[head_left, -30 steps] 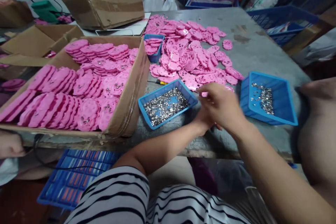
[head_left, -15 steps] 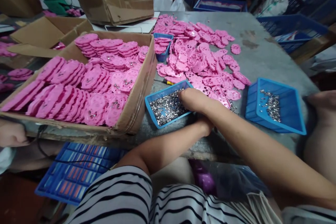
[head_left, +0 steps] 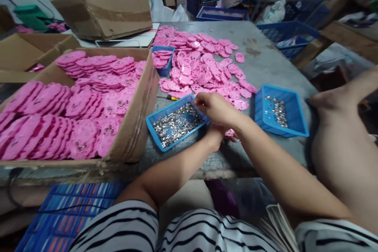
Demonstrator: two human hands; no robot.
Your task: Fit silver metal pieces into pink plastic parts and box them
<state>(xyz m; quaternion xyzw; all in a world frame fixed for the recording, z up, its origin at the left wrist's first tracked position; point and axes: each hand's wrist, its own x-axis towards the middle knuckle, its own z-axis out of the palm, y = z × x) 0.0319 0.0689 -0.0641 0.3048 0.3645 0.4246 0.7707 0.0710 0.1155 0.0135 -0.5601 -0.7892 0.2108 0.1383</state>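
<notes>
My right hand [head_left: 217, 108] reaches across my left wrist to the right rim of a blue tray [head_left: 153, 136] full of small shiny metal pieces [head_left: 177, 122]. Its fingers curl down at the tray's edge, and what they pinch is hidden. My left hand [head_left: 215, 136] lies mostly under my right wrist, close to the table's front edge. It holds a pink plastic disc [head_left: 230, 132], of which only an edge shows. Just beyond my hands, a loose heap of the same pink discs [head_left: 203, 67] spreads over the grey table [head_left: 265, 59].
A cardboard box [head_left: 138, 126] packed with rows of pink discs stands at the left. To the right is a second blue tray [head_left: 291, 124] with a few metal pieces, beside another person's bare limb [head_left: 339, 134]. A small blue tub [head_left: 163, 69] sits behind, and a blue crate [head_left: 59, 212] below.
My right hand moved left from beside the pink disc to the tray of metal pieces and stays at its rim. The camera has swung a little to the right.
</notes>
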